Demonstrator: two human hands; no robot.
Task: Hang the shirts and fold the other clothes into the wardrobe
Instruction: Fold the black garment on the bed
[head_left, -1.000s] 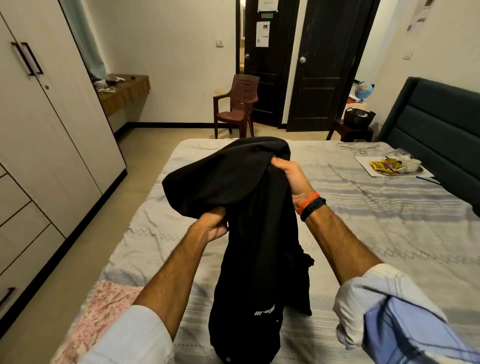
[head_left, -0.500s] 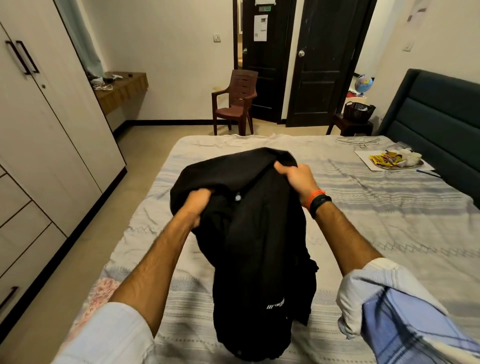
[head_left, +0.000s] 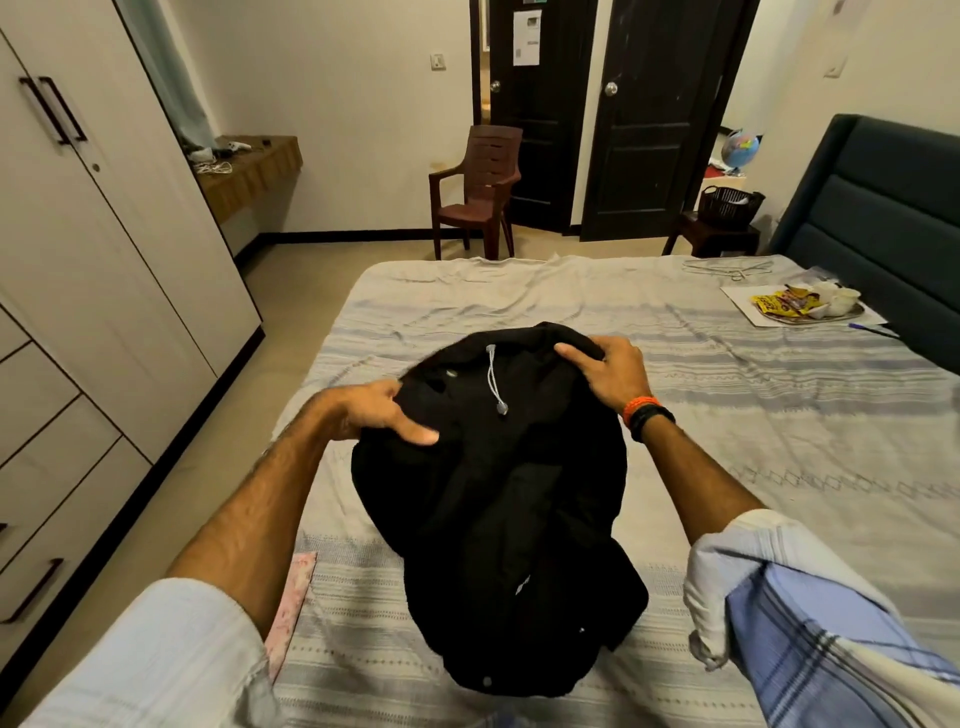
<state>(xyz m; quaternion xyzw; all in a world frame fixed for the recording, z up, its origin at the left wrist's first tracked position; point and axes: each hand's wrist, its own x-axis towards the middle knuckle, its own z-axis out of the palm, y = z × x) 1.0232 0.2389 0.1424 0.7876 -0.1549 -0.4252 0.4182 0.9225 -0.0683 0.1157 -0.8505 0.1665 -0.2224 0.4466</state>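
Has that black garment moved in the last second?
Yes. The black garment has come down, from held up against the far bed edge to low over the bed.

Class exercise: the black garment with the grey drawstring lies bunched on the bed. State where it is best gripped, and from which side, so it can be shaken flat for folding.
Grip the black garment at its drawstring end, the waistband, one hand at each outer corner, coming from above. The left hand and right hand already hold there; that edge likely carries the hanging cloth evenly.

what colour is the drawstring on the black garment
Light grey drawstring, clearest in the head view.
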